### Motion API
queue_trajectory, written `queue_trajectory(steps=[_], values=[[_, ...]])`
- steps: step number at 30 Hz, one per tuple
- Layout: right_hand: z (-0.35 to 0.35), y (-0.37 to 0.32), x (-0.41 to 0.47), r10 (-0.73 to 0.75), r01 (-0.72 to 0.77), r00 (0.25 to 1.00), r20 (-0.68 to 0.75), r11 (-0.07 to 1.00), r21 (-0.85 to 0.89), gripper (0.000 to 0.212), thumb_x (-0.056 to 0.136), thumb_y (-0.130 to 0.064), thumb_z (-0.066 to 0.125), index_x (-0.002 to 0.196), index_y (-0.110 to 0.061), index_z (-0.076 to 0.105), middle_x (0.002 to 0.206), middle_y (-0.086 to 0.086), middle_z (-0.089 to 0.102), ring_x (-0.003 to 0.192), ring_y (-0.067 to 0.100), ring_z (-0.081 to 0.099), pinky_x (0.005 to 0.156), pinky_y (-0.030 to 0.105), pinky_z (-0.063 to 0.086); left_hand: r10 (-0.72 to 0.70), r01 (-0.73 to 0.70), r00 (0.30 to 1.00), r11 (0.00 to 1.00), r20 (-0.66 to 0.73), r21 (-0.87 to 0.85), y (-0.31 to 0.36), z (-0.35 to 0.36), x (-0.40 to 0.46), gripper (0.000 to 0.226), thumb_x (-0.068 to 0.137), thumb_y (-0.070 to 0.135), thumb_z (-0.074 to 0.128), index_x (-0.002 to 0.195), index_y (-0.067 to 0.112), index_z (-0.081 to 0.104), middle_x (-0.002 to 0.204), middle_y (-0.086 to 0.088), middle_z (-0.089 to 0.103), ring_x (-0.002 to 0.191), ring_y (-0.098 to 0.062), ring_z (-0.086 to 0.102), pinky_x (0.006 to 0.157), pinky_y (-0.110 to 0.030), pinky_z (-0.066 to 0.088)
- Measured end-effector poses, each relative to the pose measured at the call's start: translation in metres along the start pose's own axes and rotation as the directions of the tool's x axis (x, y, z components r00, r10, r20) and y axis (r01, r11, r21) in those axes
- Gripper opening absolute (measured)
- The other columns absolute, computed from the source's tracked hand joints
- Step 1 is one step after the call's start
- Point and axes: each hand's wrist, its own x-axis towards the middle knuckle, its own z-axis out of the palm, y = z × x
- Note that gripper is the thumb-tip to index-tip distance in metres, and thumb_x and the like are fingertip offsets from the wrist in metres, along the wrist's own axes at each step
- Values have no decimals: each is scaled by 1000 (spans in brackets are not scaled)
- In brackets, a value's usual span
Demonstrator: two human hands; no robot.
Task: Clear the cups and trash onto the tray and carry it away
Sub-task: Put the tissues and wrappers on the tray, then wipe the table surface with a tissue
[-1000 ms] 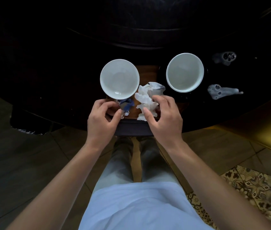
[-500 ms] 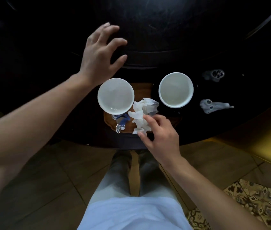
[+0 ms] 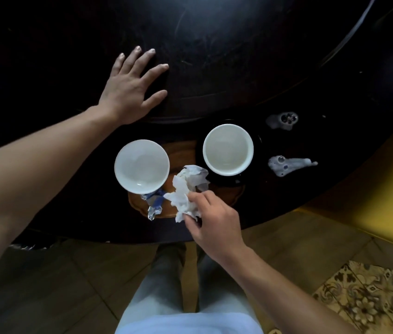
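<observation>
A small wooden tray (image 3: 181,148) lies near the front edge of a dark round table. A white cup (image 3: 141,162) stands at its left end. A second white cup (image 3: 228,149) stands on a black saucer (image 3: 224,183) at the tray's right end. A crumpled white napkin (image 3: 187,189) and a crumpled blue and silver foil wrapper (image 3: 154,205) lie on the tray in front of the cups. My right hand (image 3: 214,221) pinches the napkin's near end. My left hand (image 3: 131,86) rests flat on the table beyond the left cup, fingers spread, holding nothing.
Two whitish foamy spills (image 3: 283,120) (image 3: 287,165) sit on the dark table (image 3: 238,56) right of the saucer. A yellow seat (image 3: 371,201) stands at the right and a patterned rug (image 3: 371,297) lies at the lower right. My legs stand against the table's front edge.
My left hand left the foil wrapper, rose and reached over the left cup, and now lies flat on the table. My right hand stays on the napkin. My view has moved closer over the table.
</observation>
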Motion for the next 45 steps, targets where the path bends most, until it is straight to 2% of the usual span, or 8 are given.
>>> queue_trajectory(steps=[5,11,15,21,28,35,39,45], values=[[-30,5,-6,-18,26,999,-49,987,160,33,91,-36,71,119,-20,68,104,-3,67,89,9,64,68,28,56,-16,17,999,999,-44,28,7,1,4,67,97,62,33,155,27,37,168,-11,22,157,-34,8,125,-51,2],[-95,23,-12,13,87,963,-268,929,360,31,89,-31,77,105,-5,70,97,0,68,84,9,64,70,23,54,69,-70,983,998,-172,-2,59,2,41,62,99,51,43,149,15,46,165,-15,27,156,-36,13,124,-49,5],[-134,72,-6,84,25,925,-371,960,280,34,91,-37,72,106,-8,66,103,-1,65,90,11,65,74,25,55,138,-144,980,989,-147,-32,104,3,85,64,100,55,39,152,18,44,166,-14,26,156,-36,11,125,-51,6],[-154,183,12,293,-289,783,-548,952,96,26,84,-26,80,93,-9,63,111,6,64,101,23,56,82,39,50,94,-100,994,991,-63,-94,140,19,133,67,100,62,36,154,22,40,167,-10,25,157,-31,12,125,-53,7],[-154,253,60,325,-357,807,-494,934,32,28,83,-30,74,85,-9,57,117,7,65,109,24,54,88,22,37,27,-29,998,999,-53,-29,145,27,136,70,98,71,33,159,36,24,171,-5,10,158,-30,0,125,-56,-1],[-156,279,98,317,-343,827,-465,939,30,28,82,-31,71,88,-8,57,94,7,64,92,26,57,76,26,39,-2,0,999,999,-53,-41,148,25,136,68,98,70,36,157,37,29,171,-2,13,158,-27,3,126,-51,-1],[-152,274,96,299,-355,849,-436,933,-50,32,85,-32,71,111,-16,60,100,1,64,95,22,56,84,34,43,-8,4,997,999,-71,-44,149,26,136,68,97,69,38,157,37,31,171,-2,15,158,-27,5,126,-52,2],[-145,255,80,422,-506,789,-446,858,-84,26,84,-39,73,93,-15,68,94,5,63,93,28,57,80,36,41,-4,1,999,998,-52,-57,152,24,139,68,98,68,37,157,36,30,171,-4,13,158,-27,2,126,-52,-1]])
